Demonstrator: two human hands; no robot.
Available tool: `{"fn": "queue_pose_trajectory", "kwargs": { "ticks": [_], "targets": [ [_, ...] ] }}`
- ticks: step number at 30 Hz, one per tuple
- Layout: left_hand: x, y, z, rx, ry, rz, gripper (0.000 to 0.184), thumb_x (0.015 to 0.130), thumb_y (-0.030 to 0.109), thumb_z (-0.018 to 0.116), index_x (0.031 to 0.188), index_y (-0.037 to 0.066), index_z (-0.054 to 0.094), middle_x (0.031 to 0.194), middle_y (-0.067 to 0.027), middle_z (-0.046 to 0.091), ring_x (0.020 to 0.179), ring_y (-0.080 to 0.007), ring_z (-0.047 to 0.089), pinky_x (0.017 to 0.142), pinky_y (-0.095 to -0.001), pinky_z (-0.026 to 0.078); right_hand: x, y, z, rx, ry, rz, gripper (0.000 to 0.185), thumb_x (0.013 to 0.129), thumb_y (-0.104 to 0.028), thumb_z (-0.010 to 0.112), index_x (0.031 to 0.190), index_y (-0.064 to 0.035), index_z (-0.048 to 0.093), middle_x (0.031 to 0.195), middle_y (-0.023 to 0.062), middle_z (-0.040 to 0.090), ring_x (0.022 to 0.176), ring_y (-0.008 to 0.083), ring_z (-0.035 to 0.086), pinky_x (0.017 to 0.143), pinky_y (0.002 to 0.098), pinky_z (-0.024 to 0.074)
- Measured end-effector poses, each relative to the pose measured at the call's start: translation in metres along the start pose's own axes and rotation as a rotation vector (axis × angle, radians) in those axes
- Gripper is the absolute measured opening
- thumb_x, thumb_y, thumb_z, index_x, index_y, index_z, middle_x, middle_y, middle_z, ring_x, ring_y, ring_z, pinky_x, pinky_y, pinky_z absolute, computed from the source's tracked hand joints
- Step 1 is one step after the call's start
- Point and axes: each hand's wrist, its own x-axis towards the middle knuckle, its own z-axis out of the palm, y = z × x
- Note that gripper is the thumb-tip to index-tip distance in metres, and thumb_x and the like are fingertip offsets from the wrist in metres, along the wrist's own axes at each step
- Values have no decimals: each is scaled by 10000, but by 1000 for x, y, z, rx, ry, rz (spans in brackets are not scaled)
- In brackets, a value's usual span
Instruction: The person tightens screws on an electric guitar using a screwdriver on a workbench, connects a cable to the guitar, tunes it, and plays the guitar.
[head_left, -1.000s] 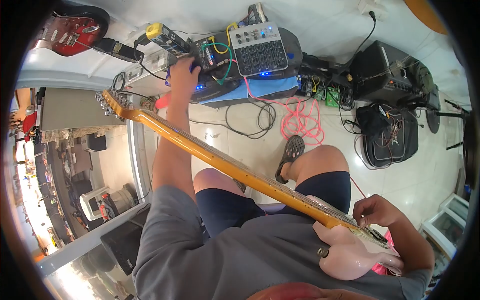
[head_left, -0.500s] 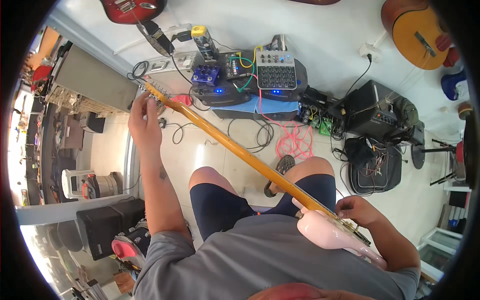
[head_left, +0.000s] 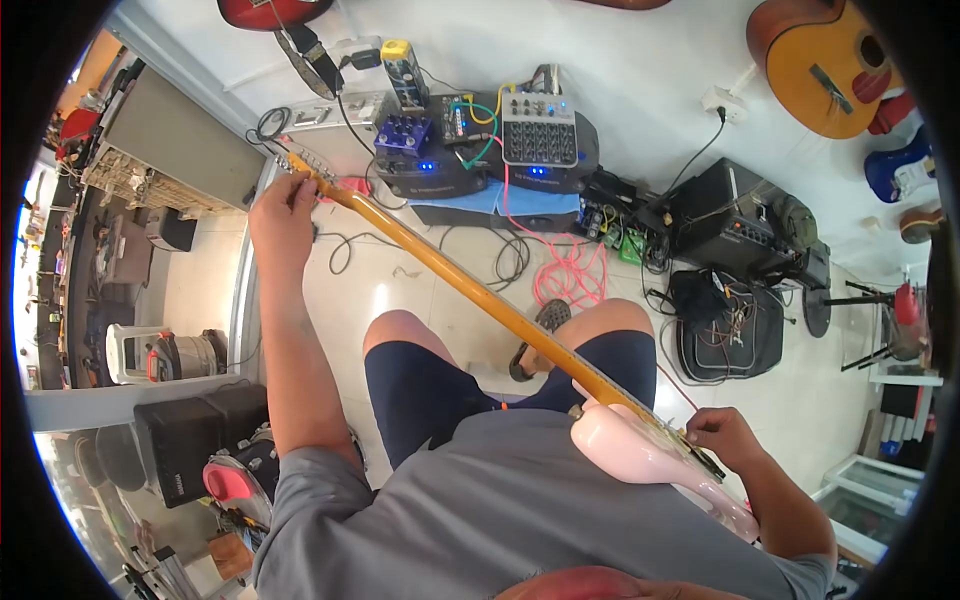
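Observation:
A pink electric guitar (head_left: 625, 447) lies across my lap in the head view, its long amber neck (head_left: 470, 290) slanting up to the left. At the far end, my left hand (head_left: 283, 215) has its fingers closed at the headstock (head_left: 303, 166), by the tuning pegs. Which peg the fingertips touch is hidden. Over the guitar body, beside the strings, my right hand (head_left: 726, 436) is curled with thumb and fingers together. Whatever it may pinch is too small to make out.
Ahead on the floor stand a small mixer (head_left: 540, 128), a purple effects pedal (head_left: 403, 134) and black speakers (head_left: 430, 178). A pink cable (head_left: 572, 272) lies coiled nearby. An amplifier (head_left: 735, 215) and a black gig bag (head_left: 730, 335) are to the right. Guitars hang on the wall.
The whole view has shifted slightly. My left fingers have curled in more at the headstock. My right hand has lifted a little from the strings, still curled.

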Motion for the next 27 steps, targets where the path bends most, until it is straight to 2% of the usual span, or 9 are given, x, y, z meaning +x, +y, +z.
{"fn": "queue_pose_trajectory", "kwargs": {
  "ticks": [2,5,7,10,17,27],
  "targets": [
    [-1,6,2,-6,19,-18,224,972,146,704,1122,-19,728,935,-146,756,809,-202,725,754,-314,553,-1,4,0,45,-11,-1,71,889,-50,769,930,-3,736,853,33,721,802,101,641,770,293,525],
    [0,4,1,-12,-33,-74,260,1007,190,678,1167,-10,722,972,-106,772,871,-139,704,790,-284,529,-1,3,-1,50,-4,4,97,907,-73,764,943,-1,711,875,24,708,825,101,630,781,293,518],
    [1,4,1,-44,-24,-69,240,993,169,688,1141,-17,722,948,-117,763,838,-159,703,774,-293,536,4,-5,0,55,5,-51,118,924,-94,758,952,-3,689,888,14,695,846,100,620,796,293,513],
    [-1,5,1,-43,-7,-69,239,988,173,692,1127,-20,722,938,-120,759,823,-166,699,770,-296,536,14,-9,-5,82,-111,-144,153,941,-131,757,969,-13,664,901,3,675,866,98,606,810,292,503],
    [2,-1,0,-55,-6,-42,258,1009,210,673,1121,-17,723,915,-106,756,795,-150,670,763,-293,526,21,-24,0,161,-302,-123,177,918,-138,789,971,-27,663,885,-10,649,848,86,592,786,277,481],
    [5,2,5,-63,29,-8,239,1016,195,661,1110,-17,716,895,-103,748,779,-144,664,749,-291,522,29,-20,0,90,-279,-111,114,919,-92,763,932,1,697,862,11,668,834,90,595,785,280,483]
  ]
}}
